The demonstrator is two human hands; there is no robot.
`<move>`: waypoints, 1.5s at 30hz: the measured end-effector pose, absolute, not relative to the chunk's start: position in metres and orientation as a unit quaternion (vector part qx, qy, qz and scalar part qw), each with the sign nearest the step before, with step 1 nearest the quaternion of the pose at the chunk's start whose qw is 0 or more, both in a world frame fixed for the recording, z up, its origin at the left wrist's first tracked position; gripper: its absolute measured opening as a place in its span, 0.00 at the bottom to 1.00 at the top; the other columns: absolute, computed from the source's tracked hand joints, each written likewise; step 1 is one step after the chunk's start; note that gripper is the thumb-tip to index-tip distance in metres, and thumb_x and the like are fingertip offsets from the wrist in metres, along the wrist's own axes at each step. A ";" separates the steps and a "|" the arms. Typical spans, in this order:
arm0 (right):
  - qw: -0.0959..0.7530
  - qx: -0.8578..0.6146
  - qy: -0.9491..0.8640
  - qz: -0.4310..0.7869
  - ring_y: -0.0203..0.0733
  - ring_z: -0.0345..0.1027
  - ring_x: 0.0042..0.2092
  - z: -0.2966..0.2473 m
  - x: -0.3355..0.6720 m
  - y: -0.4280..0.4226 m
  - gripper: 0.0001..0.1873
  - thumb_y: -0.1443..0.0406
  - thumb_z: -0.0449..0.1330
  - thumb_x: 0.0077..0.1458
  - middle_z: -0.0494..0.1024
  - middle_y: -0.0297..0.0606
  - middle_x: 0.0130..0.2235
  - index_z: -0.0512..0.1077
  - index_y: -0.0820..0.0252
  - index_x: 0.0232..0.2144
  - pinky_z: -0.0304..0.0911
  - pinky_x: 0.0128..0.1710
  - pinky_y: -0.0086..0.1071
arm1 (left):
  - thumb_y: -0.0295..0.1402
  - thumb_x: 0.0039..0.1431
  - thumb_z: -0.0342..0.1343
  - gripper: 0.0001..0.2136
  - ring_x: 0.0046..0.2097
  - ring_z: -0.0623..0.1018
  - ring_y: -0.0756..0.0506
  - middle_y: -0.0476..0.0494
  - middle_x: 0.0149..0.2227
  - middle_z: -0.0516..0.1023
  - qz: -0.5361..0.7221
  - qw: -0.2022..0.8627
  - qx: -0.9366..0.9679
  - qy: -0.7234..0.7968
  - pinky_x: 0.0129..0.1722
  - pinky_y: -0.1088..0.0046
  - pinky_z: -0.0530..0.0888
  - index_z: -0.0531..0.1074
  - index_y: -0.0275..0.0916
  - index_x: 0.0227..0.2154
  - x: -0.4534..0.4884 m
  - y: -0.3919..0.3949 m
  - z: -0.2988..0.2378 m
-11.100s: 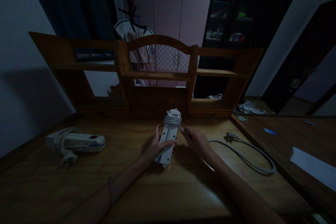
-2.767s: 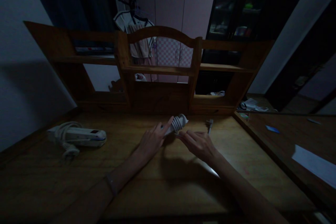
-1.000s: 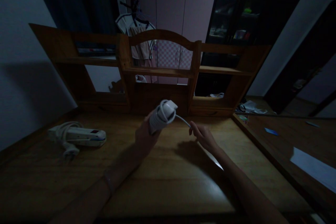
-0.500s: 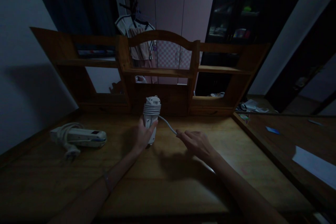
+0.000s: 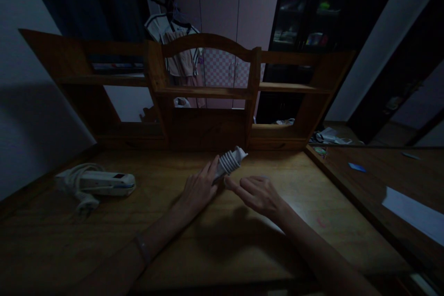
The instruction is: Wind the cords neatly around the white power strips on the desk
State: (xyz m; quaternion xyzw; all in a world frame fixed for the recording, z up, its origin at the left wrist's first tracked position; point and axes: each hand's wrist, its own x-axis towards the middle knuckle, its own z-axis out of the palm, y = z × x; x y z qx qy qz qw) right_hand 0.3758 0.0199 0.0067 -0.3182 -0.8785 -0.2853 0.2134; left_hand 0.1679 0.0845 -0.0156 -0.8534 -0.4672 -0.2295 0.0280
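Observation:
A white power strip (image 5: 230,163) with its cord wound round it lies tilted on the wooden desk (image 5: 222,249) near the back. My left hand (image 5: 199,189) is closed on its near end. My right hand (image 5: 258,194) sits just right of it, fingers bent and pointing at the strip; what it pinches, if anything, is hidden. The light is dim.
A second white power strip (image 5: 104,183) with its cord bundled lies at the left of the desk. A wooden shelf unit (image 5: 204,92) stands along the back edge. A side table at the right carries a white sheet (image 5: 412,215) and a small blue card (image 5: 356,166).
The strip stood upright in my left hand half a second ago; now it lies low and tilted toward the right. The loose stretch of cord toward my right hand no longer shows.

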 end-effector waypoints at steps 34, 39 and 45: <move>0.167 -0.385 -0.719 0.554 0.29 0.61 0.22 0.043 0.430 0.032 0.17 0.57 0.70 0.44 0.71 0.31 0.23 0.72 0.66 0.27 0.54 0.18 0.20 | 0.30 0.59 0.53 0.13 0.48 0.76 0.41 0.37 0.47 0.76 -0.324 0.247 -0.912 0.042 0.47 0.60 0.74 0.67 0.38 0.46 0.172 0.052 -0.017; 0.175 -0.381 -0.702 0.575 0.28 0.61 0.21 0.041 0.430 0.035 0.16 0.58 0.70 0.45 0.72 0.32 0.22 0.73 0.67 0.27 0.54 0.17 0.20 | 0.29 0.56 0.55 0.16 0.49 0.76 0.41 0.38 0.47 0.75 -0.358 0.215 -0.908 -0.010 0.48 0.58 0.74 0.66 0.41 0.48 0.173 0.053 -0.027; 0.180 -0.382 -0.724 0.545 0.29 0.61 0.23 0.031 0.429 0.040 0.17 0.56 0.69 0.45 0.73 0.35 0.24 0.76 0.68 0.26 0.54 0.20 0.21 | 0.30 0.55 0.57 0.16 0.49 0.76 0.39 0.35 0.47 0.75 -0.358 0.226 -0.906 0.020 0.47 0.57 0.74 0.67 0.39 0.47 0.171 0.054 -0.026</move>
